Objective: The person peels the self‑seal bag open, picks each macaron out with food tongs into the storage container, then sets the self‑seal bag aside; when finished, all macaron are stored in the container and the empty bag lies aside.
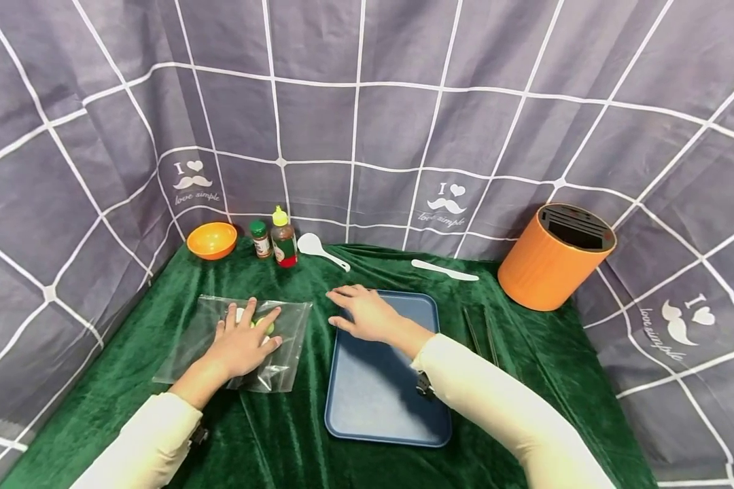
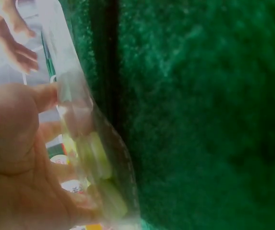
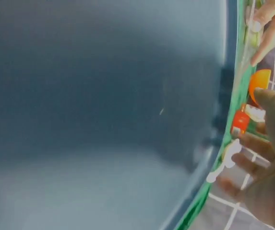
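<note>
Under the flat left hand point(image 1: 240, 343), a clear bag point(image 1: 281, 353) of green pieces is pressed; the right hand point(image 1: 367, 314) is spread open over the blue tray point(image 1: 379, 401).

The left hand point(image 2: 17, 158) fills the lower left of the view, palm toward the camera, its fingers point(image 2: 46, 96) spread flat against a clear plastic bag point(image 2: 75, 96). Inside the bag, just under the fingers, lie pale green pieces point(image 2: 101, 163) — blurred, so their kind cannot be told. A bit of red, green and white print (too soft to read) point(image 2: 58, 152) shows between the fingers. The bag's edge runs down from the top to the bottom middle, and right of it spreads green velvet cloth point(image 2: 204, 115) with a dark fold point(image 2: 111, 62) just beside the bag. At the top left, the other hand point(image 2: 12, 38) shows through the plastic — small and apart.
</note>
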A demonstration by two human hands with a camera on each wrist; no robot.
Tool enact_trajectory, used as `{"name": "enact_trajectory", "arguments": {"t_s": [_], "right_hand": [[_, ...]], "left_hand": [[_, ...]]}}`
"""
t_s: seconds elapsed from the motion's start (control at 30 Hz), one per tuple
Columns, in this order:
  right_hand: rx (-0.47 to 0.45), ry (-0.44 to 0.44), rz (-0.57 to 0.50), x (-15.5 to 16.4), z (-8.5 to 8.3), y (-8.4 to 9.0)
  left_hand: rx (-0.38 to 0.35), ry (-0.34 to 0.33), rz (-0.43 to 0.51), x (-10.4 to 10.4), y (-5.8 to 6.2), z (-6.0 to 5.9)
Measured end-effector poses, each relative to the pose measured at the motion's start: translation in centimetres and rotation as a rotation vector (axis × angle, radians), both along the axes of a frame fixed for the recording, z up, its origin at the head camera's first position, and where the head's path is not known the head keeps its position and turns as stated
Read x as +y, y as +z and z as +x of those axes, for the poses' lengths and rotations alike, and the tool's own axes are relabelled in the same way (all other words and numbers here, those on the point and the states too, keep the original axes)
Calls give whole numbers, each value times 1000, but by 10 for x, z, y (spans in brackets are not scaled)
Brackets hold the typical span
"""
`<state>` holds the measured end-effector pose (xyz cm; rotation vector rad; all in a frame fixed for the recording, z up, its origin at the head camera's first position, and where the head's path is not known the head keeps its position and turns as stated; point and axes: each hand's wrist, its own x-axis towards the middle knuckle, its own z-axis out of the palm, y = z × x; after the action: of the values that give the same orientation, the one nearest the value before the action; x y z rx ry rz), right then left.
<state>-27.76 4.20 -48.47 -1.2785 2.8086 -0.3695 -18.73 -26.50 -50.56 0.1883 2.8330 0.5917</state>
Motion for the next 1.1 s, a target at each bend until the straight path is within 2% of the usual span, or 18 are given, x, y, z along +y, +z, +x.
{"name": "enact_trajectory", "arguments": {"t_s": [0.17, 0.3, 0.47, 0.77, 0.93, 1.1], "right_hand": [[-2, 76, -57, -23, -11, -9], [-51, 90, -113, -38, -18, -14], [-109, 31, -129, -52, -25, -18], [-126, -69, -87, -72, -29, -19], [-132, -109, -71, -78, -29, -19], [-149, -103, -52, -83, -30, -19]], "left_hand": [[-34, -7, 25, 1, 1, -3], [-57, -6, 20, 0, -7, -6], [-41, -12, 1, 5, -7, -4], [-49, 4, -53, 13, 10, 3], [-45, 16, -55, 12, 8, 3], [-68, 33, -56, 10, 8, 4]]}}
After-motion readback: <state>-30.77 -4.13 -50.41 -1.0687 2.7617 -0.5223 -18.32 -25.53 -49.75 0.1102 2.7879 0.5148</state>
